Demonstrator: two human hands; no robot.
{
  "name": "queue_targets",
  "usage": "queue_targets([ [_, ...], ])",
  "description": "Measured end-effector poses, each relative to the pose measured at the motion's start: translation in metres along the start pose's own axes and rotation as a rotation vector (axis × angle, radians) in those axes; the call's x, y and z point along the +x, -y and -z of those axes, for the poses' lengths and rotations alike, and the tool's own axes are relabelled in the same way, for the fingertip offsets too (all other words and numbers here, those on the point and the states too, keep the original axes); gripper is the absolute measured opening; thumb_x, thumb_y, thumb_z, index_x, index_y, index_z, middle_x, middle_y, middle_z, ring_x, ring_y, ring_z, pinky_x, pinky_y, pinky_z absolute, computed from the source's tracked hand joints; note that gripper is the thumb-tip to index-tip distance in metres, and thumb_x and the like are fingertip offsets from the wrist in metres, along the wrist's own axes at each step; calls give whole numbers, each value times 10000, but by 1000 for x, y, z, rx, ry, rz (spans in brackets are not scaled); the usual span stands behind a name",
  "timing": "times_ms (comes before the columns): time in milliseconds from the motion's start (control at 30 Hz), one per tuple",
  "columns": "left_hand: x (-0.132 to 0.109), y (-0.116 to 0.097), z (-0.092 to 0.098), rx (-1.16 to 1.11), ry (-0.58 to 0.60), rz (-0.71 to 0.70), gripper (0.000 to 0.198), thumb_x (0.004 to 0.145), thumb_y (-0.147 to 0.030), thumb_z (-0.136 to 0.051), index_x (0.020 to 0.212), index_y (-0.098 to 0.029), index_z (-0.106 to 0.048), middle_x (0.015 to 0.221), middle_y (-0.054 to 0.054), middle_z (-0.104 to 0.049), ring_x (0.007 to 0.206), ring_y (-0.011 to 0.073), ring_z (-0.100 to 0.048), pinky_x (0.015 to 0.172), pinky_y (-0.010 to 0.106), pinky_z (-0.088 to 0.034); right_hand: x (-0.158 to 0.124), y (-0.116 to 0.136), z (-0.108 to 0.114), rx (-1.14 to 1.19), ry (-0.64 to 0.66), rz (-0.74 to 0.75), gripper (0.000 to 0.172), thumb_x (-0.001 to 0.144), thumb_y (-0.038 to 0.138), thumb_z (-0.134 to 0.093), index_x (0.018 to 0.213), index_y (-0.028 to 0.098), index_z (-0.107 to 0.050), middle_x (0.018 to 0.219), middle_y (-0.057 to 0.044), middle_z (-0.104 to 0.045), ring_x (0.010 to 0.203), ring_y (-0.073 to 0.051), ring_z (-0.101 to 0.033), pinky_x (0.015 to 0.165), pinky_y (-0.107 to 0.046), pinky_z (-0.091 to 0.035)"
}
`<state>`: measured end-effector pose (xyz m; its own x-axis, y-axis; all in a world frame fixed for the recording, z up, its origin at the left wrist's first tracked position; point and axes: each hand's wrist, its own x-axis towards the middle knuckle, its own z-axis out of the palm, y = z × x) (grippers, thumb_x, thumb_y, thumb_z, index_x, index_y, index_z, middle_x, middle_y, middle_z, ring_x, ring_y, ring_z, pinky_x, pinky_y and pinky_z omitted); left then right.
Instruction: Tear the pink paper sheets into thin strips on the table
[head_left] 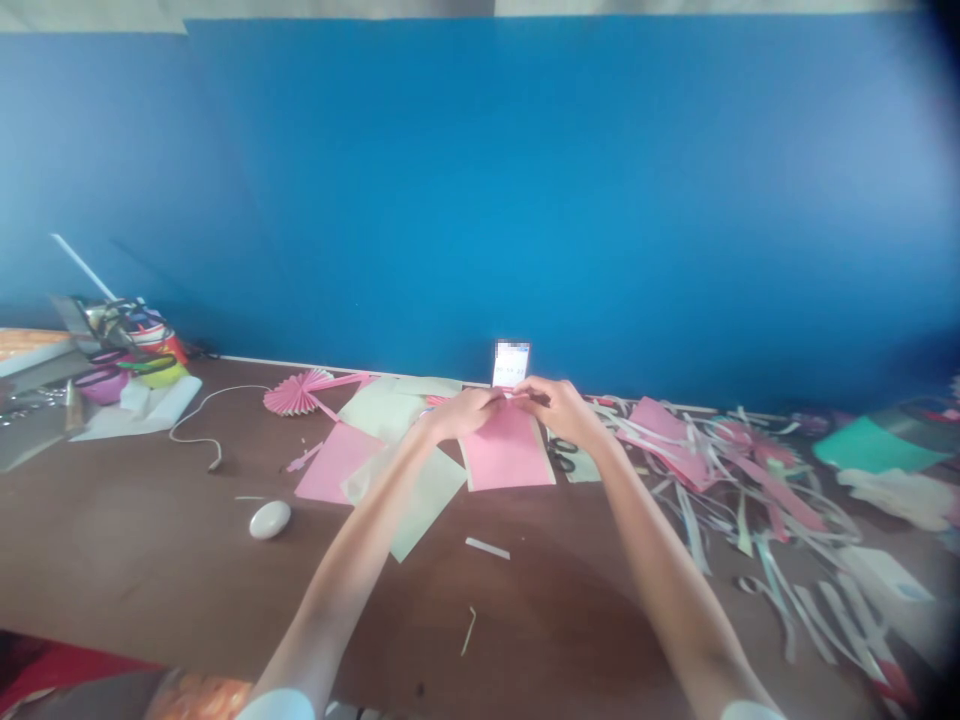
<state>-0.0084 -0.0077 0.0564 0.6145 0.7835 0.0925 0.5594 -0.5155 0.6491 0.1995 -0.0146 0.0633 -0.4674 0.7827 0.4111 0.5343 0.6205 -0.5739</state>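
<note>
A pink sheet of paper (507, 455), with pale edges showing along its sides, lies in front of me on the brown table. My left hand (468, 411) and my right hand (556, 406) meet at its far edge, fingers pinched together on the paper there. A narrow pink strip of that edge shows between the fingertips; whether it is folded I cannot tell. Just behind the hands stands a phone (511, 364) with a lit screen. Black-handled scissors (562, 457) lie beside the sheet, partly covered by my right arm.
Left of the sheet are pale green paper (420, 510), another pink sheet (339, 462), a pleated pink paper fan (296, 392) and a white mouse (270, 520). Paper strips (697, 480) are heaped on the right. A blue wall (480, 200) rises behind the table.
</note>
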Motion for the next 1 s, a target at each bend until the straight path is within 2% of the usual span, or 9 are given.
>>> queue_targets([
  [100,0,-1,0,12,-3,-6,444,961,-420,-243,1200,-190,-537,1124,79,-616,955,209,-576,783,291,-419,-1,-2,-1,7,-6,-2,252,864,365,-520,1012,227,-670,858,-33,-711,726,-186,-630,648,-269,-427],
  [233,0,-2,1,24,7,-13,439,961,-407,-247,1213,-188,-533,1133,81,-613,988,216,-570,817,298,-413,-2,-4,-1,-15,-8,-15,289,849,413,-528,987,213,-683,763,-30,-708,609,-174,-598,600,-270,-418],
  [433,1,0,0,33,6,-24,416,961,-386,-257,1201,-201,-542,1129,71,-621,990,217,-572,830,298,-408,-2,-7,-1,-19,-1,-9,325,837,438,-534,999,203,-689,727,-32,-694,623,-182,-586,581,-269,-416],
  [567,1,3,-1,20,10,-27,425,959,-398,-265,1201,-194,-550,1096,70,-636,939,212,-584,793,288,-416,-2,-4,0,-37,85,0,312,872,403,-493,1038,223,-686,800,-18,-704,603,-157,-562,590,-262,-411],
  [800,0,5,-2,32,25,-53,401,962,-372,-278,1227,-227,-542,1111,49,-629,861,188,-587,721,277,-413,-2,3,5,7,164,1,275,898,352,-466,1052,283,-683,1014,-1,-700,791,-194,-623,702,-279,-446],
  [1000,-1,6,-3,47,38,-28,412,960,-392,-271,1249,-243,-524,1124,49,-621,854,185,-585,686,266,-415,-3,-2,3,-73,150,-8,275,899,354,-451,955,237,-694,822,-9,-706,598,-150,-554,590,-257,-390],
])
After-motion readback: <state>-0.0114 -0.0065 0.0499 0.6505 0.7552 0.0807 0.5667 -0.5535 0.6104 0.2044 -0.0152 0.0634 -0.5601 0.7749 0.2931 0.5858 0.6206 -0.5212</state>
